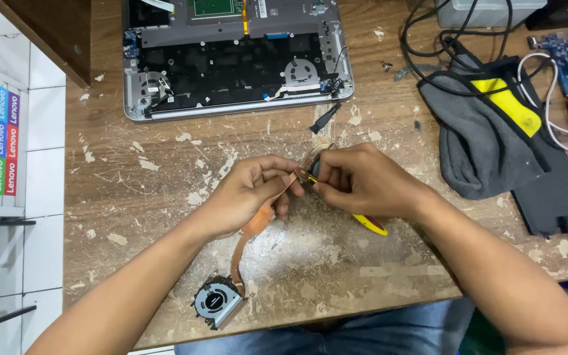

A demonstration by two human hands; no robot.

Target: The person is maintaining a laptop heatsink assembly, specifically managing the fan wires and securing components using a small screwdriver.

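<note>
- The scarred wooden worktop (165, 197) has bare room left of the hands; its near edge runs just below the small round grey cooling fan (217, 301).
- An opened silver laptop base (231, 59) lies at the far edge, a grey cloth pouch (474, 138) to the right.
- The left hand (248, 194) fingers pinch the curved copper heat pipe (258, 223), which runs down to the fan.
- The right hand (363, 181) fingers close around a yellow-handled screwdriver (371, 225), its tip at the pipe's upper end.
</note>
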